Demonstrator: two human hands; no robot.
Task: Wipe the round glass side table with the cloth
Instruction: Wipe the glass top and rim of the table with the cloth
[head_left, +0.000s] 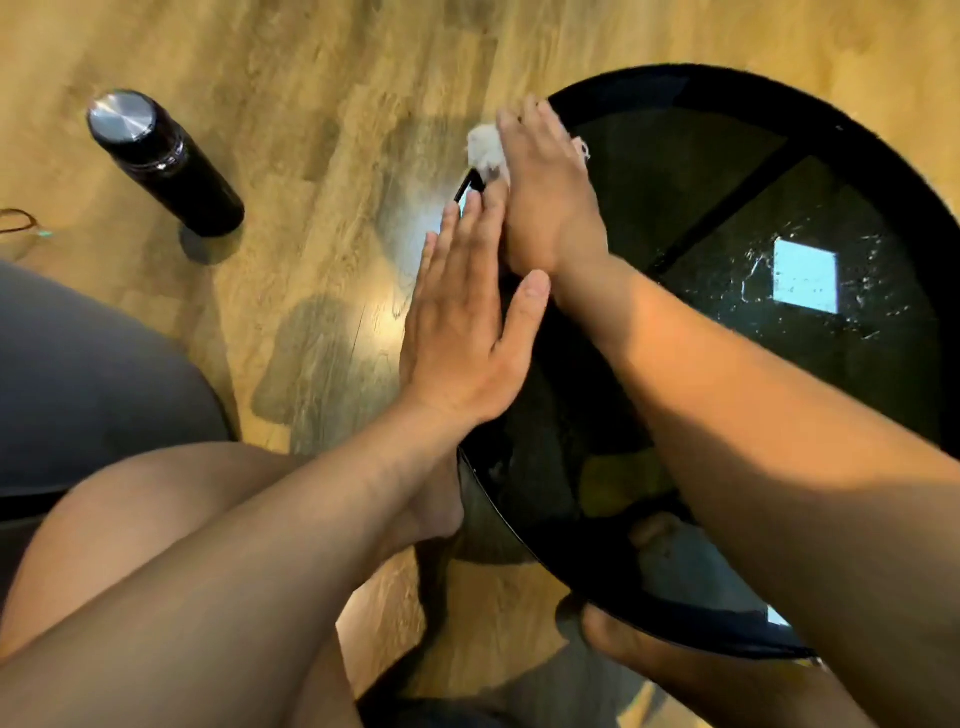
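The round black glass side table (753, 218) fills the right half of the view, with a bright square reflection and smears on its top. My right hand (548, 197) presses flat on a white cloth (485, 150) at the table's far left rim; the cloth bulges out past my fingers on the left. My left hand (462, 332) lies flat with fingers straight and together along the table's left edge, just behind the right hand and touching it. It holds nothing.
A black bottle with a steel cap (161, 156) stands on the wooden floor (311, 104) to the left. A grey cushion edge (78, 374) is at the left, my bare knee (156, 519) below it, and my feet (649, 644) under the table.
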